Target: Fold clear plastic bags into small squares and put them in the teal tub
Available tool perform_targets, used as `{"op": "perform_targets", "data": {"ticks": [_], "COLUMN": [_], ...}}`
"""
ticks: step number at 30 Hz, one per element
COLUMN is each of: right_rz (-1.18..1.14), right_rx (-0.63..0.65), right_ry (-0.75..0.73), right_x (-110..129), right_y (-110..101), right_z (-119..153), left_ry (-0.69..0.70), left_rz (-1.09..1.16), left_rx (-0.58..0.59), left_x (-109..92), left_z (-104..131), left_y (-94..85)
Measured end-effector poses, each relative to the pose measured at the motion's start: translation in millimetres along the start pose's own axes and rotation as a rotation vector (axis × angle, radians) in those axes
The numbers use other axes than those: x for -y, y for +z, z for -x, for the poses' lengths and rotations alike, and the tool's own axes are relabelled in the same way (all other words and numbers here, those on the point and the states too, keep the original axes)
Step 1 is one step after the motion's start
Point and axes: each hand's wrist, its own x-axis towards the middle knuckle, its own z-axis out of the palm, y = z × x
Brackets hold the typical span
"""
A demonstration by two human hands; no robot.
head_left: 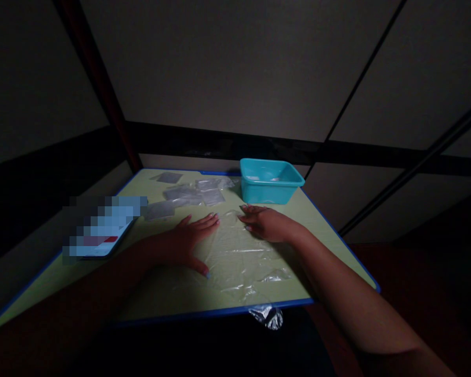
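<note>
A clear plastic bag lies spread on the pale yellow table, wrinkled toward the near side, with one end hanging over the front edge. My left hand rests on its left side, fingers stretched and thumb apart. At the bag's far right corner is my right hand, its fingers extended and lying low on the plastic. Nothing shows gripped in either hand. Beyond my left hand lie several small folded plastic packets, greyish and partly overlapping.
A turquoise plastic basket stands at the back right with a few pale pieces inside. On the left, a tablet-like device with a blurred screen lies near the edge. The table has a blue rim, and panelled walls rise close behind it.
</note>
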Motion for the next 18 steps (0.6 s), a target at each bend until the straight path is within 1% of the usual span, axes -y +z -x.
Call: {"op": "perform_targets", "data": {"ticks": [4, 8, 11, 14, 16, 18], "right_rz": [-0.042, -0.112, -0.139, -0.165, -0.204, -0.259], "right_rx": [0.007, -0.006, -0.032, -0.080, -0.093, -0.108], "right_ry": [0.077, 0.037, 0.034, 0.076, 0.100, 0.092], "right_x": [-1.7, -1.6, 1.7, 5.0, 6.1, 6.1], "right_y": [6.0, 9.8, 8.8, 5.5, 3.6, 3.0], "right_z": [-1.9, -2.8, -3.1, -2.5, -1.8, -1.2], "left_ry": [-0.015, -0.031, -0.050, -0.065, -0.071, -0.070], "left_rz": [-0.016, -0.037, -0.067, -0.096, -0.107, -0.110], "left_rx": [0.027, 0.042, 0.067, 0.091, 0.097, 0.100], "left_x": [0.1, -0.1, -1.6, -4.7, -6.6, -7.7], "left_z": [-0.2, -0.2, -0.4, -0.5, -0.3, 0.0], "left_y": [-0.2, -0.6, -1.7, -3.7, -5.0, -5.8]}}
